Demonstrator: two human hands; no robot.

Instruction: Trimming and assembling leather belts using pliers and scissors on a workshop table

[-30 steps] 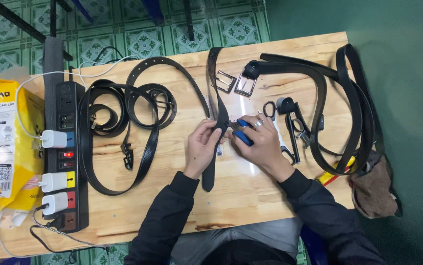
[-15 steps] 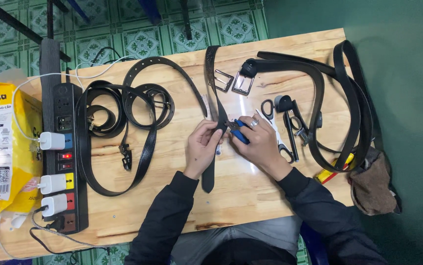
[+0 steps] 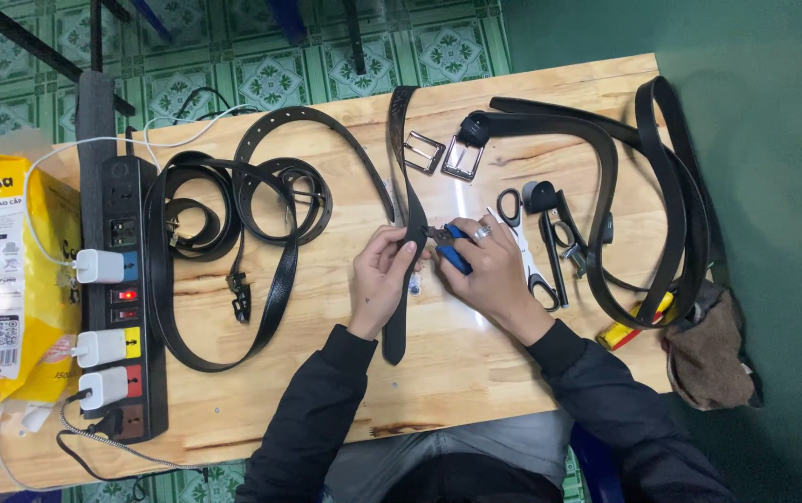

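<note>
At the middle of the table [image 3: 475,373], both hands meet over a black strap [image 3: 405,177]. The left hand [image 3: 380,279] has its fingers curled narrow, pinching the strap's edge where it crosses in front of the person. The right hand [image 3: 494,270] is closed around blue-handled pliers [image 3: 449,246], whose tip touches the strap right beside the left fingertips. A ring shows on one right finger.

The strap lies long and nearly straight, its long axis running from the far edge of the table toward the person, leaning only slightly. Its far end sits near two metal buckles [image 3: 442,155]; its near, rounded end points at the person's chest, just past the left wrist.

Left of the hands lie coiled belts [image 3: 233,224], and farther left a power strip [image 3: 122,298] with white plugs, then a yellow bag [image 3: 0,270]. Right of the hands are scissors [image 3: 522,244] and more belts looping to the table's right edge, with a brown cloth [image 3: 710,354] at the corner.
</note>
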